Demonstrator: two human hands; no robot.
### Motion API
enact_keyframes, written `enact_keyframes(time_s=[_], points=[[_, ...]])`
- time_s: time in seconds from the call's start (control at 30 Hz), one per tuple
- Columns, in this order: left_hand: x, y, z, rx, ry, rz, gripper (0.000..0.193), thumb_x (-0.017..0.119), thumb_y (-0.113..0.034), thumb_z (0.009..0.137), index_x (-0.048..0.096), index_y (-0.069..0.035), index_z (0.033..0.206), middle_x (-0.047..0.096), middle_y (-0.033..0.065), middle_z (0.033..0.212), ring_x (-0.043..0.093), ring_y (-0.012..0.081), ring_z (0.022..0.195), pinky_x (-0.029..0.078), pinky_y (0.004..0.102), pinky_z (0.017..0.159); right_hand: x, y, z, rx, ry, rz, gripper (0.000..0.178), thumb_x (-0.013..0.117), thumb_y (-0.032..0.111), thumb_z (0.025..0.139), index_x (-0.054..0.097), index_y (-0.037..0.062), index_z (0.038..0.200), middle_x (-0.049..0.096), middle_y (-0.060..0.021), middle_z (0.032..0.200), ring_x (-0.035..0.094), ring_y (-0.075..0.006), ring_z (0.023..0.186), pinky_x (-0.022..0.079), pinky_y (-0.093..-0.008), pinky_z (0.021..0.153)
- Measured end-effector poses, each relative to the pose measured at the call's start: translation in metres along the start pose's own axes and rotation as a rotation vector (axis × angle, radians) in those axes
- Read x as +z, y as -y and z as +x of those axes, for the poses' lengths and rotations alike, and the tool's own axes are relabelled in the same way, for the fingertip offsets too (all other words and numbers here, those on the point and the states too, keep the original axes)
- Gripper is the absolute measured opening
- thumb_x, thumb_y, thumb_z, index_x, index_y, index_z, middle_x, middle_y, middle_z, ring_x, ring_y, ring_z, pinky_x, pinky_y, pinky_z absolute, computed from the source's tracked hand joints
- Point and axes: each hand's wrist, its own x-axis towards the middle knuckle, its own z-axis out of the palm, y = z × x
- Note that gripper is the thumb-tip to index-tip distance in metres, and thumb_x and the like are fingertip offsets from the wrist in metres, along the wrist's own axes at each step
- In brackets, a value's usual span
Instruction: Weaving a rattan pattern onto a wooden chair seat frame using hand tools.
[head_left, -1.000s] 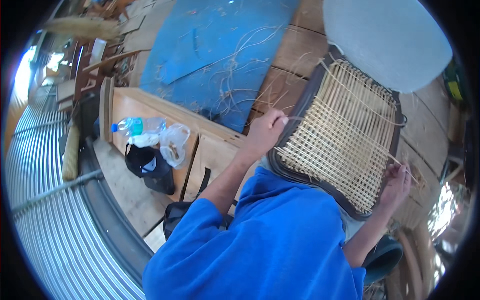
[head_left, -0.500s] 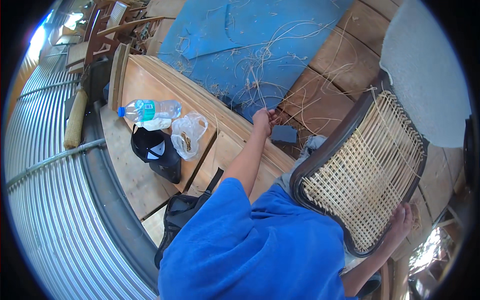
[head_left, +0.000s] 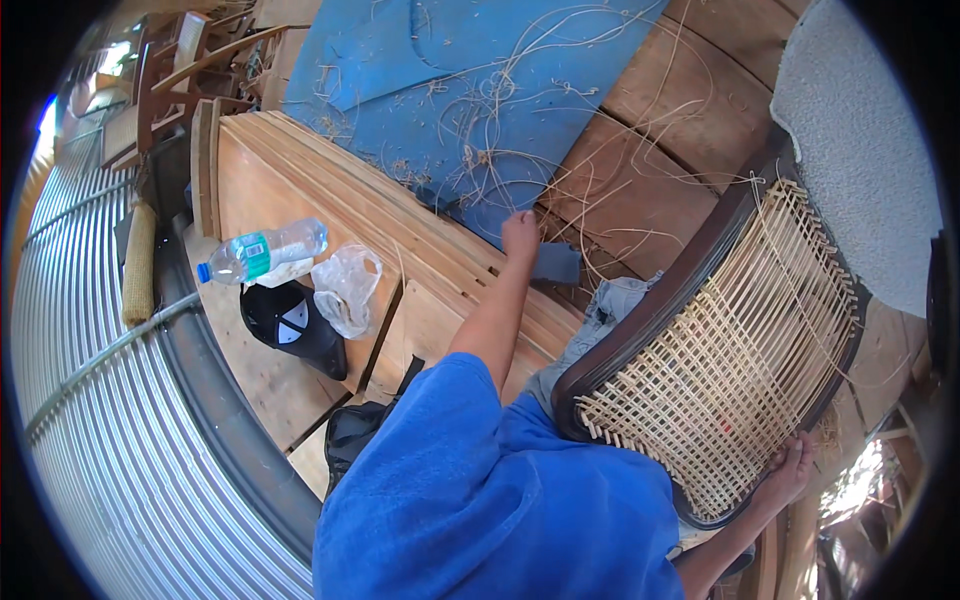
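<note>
A cane panel [head_left: 712, 372] in a dark wooden frame [head_left: 650, 302] lies tilted across my lap. Its lower left part is woven into a close grid, while mostly parallel strands run along the upper right. My right hand [head_left: 783, 477] is closed at the frame's lower right edge, with some of the fingers hidden. Reaching forward, my left hand [head_left: 520, 236] makes a fist above the floor at the near end of a blue sheet [head_left: 470, 110]. Whatever is inside that fist, if anything, is too small to make out. Loose cane strands [head_left: 500, 80] tangle beyond it.
To the left, a wooden bench [head_left: 285, 160] holds a water bottle [head_left: 262, 250], a black cap [head_left: 292, 325] and a clear plastic bag [head_left: 347, 290]. A black backpack [head_left: 355, 432] sits close by. A pale textured panel [head_left: 860, 150] stands at the right, and wooden chairs [head_left: 185, 75] at far left.
My left hand has drawn slightly closer to the bench side, its fist turning. My right hand's fingers have curled in at the frame's edge. The view has shifted a little.
</note>
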Motion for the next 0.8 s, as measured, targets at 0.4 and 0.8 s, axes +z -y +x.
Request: enact_keyframes(time_s=[0.4,0.8], points=[[-0.028,-0.165,-0.03,-0.232,0.639,-0.942,0.013,0.057,-0.014,0.086,0.054,-0.006,0.096,0.051,0.0022,0.067,0.05,0.0104,0.053,0.041,0.021,0.044,0.008,-0.005,0.004,-0.024,-0.055,-0.011,0.021,0.053,0.016,0.091,0.058,0.0033,0.106,0.052,0.003,0.071,0.035,0.0,0.051,0.028,-0.0132,0.043],[-0.069,-0.266,-0.049,0.428,0.247,-0.531,0.02,0.063,-0.016,0.083,0.065,-0.002,0.098,0.056,0.002,0.068,0.055,0.0091,0.054,0.045,0.0212,0.048,0.012,0.004,-0.004,-0.073,-0.123,-0.089,0.025,0.052,0.021,0.091,0.058,0.0031,0.107,0.05,0.0033,0.07,0.036,-0.0006,0.052,0.027,-0.0155,0.044]])
